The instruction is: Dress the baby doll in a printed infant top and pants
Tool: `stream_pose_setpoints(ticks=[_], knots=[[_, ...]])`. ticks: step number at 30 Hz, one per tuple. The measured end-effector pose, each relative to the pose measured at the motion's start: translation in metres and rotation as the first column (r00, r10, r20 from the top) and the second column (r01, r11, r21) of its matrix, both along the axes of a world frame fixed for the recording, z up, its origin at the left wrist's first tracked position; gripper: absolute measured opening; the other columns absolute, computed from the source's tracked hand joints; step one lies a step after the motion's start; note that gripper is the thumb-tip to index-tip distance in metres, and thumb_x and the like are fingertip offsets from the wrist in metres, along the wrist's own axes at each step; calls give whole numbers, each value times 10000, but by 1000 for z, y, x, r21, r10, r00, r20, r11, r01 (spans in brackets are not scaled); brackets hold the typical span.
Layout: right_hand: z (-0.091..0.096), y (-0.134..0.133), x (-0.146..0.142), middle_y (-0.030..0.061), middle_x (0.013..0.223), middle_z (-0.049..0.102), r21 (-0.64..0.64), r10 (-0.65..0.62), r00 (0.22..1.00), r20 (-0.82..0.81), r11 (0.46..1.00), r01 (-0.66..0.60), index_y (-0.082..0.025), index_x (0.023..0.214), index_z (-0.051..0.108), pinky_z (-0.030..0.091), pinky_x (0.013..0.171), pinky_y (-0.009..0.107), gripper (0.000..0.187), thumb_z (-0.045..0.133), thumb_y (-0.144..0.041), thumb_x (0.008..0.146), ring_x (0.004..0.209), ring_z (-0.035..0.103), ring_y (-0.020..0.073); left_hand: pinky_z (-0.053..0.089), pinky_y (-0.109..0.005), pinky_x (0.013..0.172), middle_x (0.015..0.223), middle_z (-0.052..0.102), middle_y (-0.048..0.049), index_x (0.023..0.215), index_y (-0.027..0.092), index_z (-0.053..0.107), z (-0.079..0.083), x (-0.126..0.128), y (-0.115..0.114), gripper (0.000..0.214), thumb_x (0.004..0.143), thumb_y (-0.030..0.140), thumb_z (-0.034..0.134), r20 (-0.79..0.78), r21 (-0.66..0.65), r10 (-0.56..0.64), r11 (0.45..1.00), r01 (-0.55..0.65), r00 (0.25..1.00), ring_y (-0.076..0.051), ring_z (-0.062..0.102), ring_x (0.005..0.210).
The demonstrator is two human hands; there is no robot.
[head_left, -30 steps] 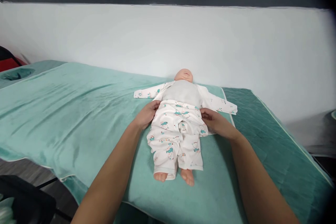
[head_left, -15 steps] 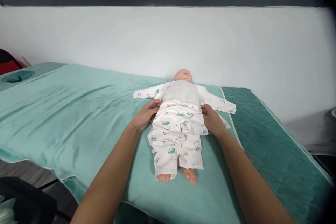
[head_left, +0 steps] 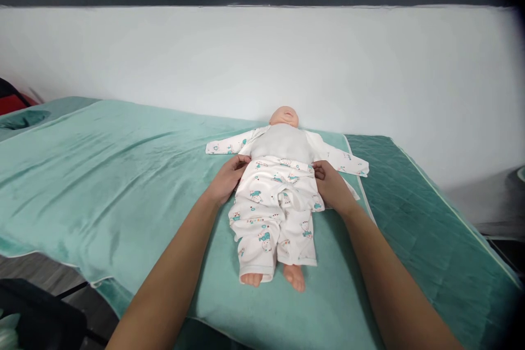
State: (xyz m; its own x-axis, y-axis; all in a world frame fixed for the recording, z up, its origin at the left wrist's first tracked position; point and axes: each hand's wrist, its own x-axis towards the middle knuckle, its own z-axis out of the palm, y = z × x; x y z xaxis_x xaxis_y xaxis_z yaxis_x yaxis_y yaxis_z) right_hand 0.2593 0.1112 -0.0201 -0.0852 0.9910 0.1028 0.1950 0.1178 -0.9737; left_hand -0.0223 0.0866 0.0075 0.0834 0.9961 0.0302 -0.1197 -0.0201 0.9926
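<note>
A baby doll (head_left: 283, 141) lies on its back, head toward the wall, dressed in white printed pants (head_left: 258, 202) and a white long-sleeved top (head_left: 346, 161) spread open over its pale grey torso. Both bare feet show below the pant cuffs. At the waistband's left side, my left hand (head_left: 227, 179) is closed, its fingertips pinching the edge of the pants. My right hand (head_left: 333, 187) is closed in the same way on the opposite side of the waistband. The fingertips of both hands are partly hidden by cloth and knuckles.
A light green velvety sheet (head_left: 123, 175) lies under the doll, overlapping a darker quilted cover (head_left: 430, 229) on the right. Behind stands a white wall (head_left: 205, 60). A black object (head_left: 41, 311) sits at lower left beside the bed edge.
The view has shifted very slightly. Both hands stay at the waistband sides, and the doll and clothes lie almost exactly as before.
</note>
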Motion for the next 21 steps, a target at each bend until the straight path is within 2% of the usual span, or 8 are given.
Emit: stream_pose_setpoints(ticks=[3,5,9,11,13,16,21], knots=[[3,-1,2,17,923,669,-15,11,1000,-1,1000,-11,-250,932,527,515,754,316,295,677,-252,677,853,647,187,415,-250,726,947,655,-6,982,215,642,1,1,-2,266,760,345,710,-19,-12,19,1000,-20,1000,-136,556,819],[5,-2,5,20,940,676,-5,0,1000,11,1000,0,-248,920,540,518,782,321,279,670,-241,673,886,652,192,432,-267,803,1032,658,-22,991,215,647,2,1,-2,285,746,335,727,-26,33,24,999,-23,999,-156,574,912],[7,-5,8,31,967,690,34,-40,991,127,999,36,-251,926,580,509,832,348,258,661,-239,682,938,657,212,393,-291,993,1316,545,-61,875,188,656,1,1,-2,209,720,292,750,-63,187,70,981,-58,996,-203,518,1189],[7,-6,7,36,955,694,57,-70,984,162,996,62,-256,926,585,509,827,360,247,662,-250,692,916,661,219,392,-286,990,1374,503,-58,821,180,643,2,1,-1,181,715,282,749,-80,182,84,981,-68,993,-209,505,1213],[8,-7,4,42,943,694,68,-93,985,143,994,84,-257,914,574,515,809,358,248,677,-269,689,893,662,221,425,-278,900,1311,551,-54,792,176,620,3,1,-2,183,712,289,741,-62,113,44,993,-37,997,-197,550,1106],[9,-7,1,35,920,694,57,-66,995,81,996,62,-254,902,548,519,773,334,262,691,-297,687,861,660,208,421,-245,726,1051,633,-24,780,178,585,4,2,-1,209,705,297,739,34,13,-7,1000,7,999,-145,564,860],[5,-3,0,20,877,696,-5,-1,1000,18,1000,1,-250,856,535,511,702,308,230,682,-313,690,804,657,196,352,-216,571,752,543,41,806,209,518,2,6,10,294,718,356,757,161,-53,69,997,-62,985,-93,480,634]])
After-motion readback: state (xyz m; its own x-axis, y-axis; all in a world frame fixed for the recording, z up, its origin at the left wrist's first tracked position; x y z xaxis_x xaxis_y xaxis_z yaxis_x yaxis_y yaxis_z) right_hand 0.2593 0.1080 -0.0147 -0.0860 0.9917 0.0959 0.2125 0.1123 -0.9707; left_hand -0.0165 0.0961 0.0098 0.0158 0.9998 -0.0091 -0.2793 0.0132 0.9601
